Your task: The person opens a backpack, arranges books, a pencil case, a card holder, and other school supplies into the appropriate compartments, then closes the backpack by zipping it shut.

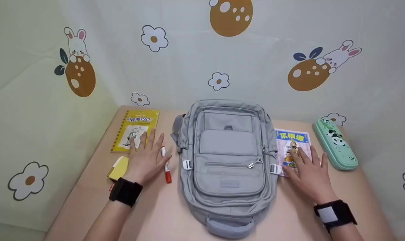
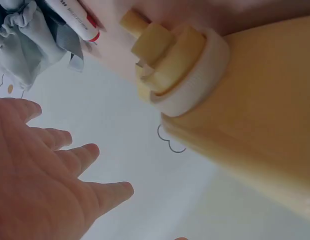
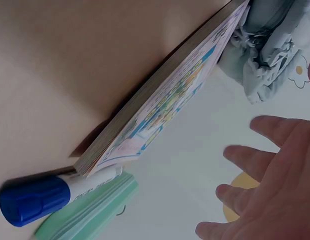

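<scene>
A grey backpack [image 1: 227,144] lies flat in the middle of the table, its handle toward me. My left hand [image 1: 145,160], fingers spread, is left of it, beside a red-and-white marker [image 1: 166,164] and a yellow object with a white band [image 1: 118,169]. Beyond those fingers is a yellow spiral-edged book [image 1: 135,130]. My right hand [image 1: 311,177], also spread, is over the near part of a pink-and-blue booklet [image 1: 293,139]. In the right wrist view a blue-capped marker [image 3: 35,200] lies by that booklet; the head view hides it. Neither hand holds anything.
A green panda pencil case [image 1: 336,144] lies at the right edge of the table [image 1: 155,214]. Behind the table hangs a pale curtain [image 1: 189,60] printed with rabbits and flowers. Both wrists wear black bands [image 1: 126,191].
</scene>
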Demonstrator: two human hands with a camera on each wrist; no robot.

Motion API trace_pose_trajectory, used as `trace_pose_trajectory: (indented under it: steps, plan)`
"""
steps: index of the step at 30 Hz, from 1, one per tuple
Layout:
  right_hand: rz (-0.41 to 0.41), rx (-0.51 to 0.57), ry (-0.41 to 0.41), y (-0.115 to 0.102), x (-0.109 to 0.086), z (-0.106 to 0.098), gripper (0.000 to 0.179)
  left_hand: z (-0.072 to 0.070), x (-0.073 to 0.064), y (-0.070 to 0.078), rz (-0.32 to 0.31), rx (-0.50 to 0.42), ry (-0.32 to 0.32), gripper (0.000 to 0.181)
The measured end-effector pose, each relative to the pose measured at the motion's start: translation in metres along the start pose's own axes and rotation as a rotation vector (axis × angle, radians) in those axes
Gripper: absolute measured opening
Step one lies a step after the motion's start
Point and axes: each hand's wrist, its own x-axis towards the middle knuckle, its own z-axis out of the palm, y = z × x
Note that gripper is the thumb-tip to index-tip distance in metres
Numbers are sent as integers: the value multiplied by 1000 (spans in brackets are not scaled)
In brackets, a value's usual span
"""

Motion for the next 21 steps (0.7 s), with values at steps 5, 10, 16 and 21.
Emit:
trace_pose_trajectory:
  steps: [5, 10, 16, 21]
  plan:
    - [-91, 74, 5, -17, -6, -5, 51, -14, -6, 26, 124, -31, -22, 80]
    - [-136, 230, -136, -36, -17, -9, 67, -31, -16, 74, 345, -67, -115, 79]
    - [-219, 224, -127, -50, -17, 7, 67, -36, -19, 138, 570, -50, -243, 76]
    - [-210, 215, -108, -56, -14, 12, 60, -35, -14, 184, 622, -80, -388, 79]
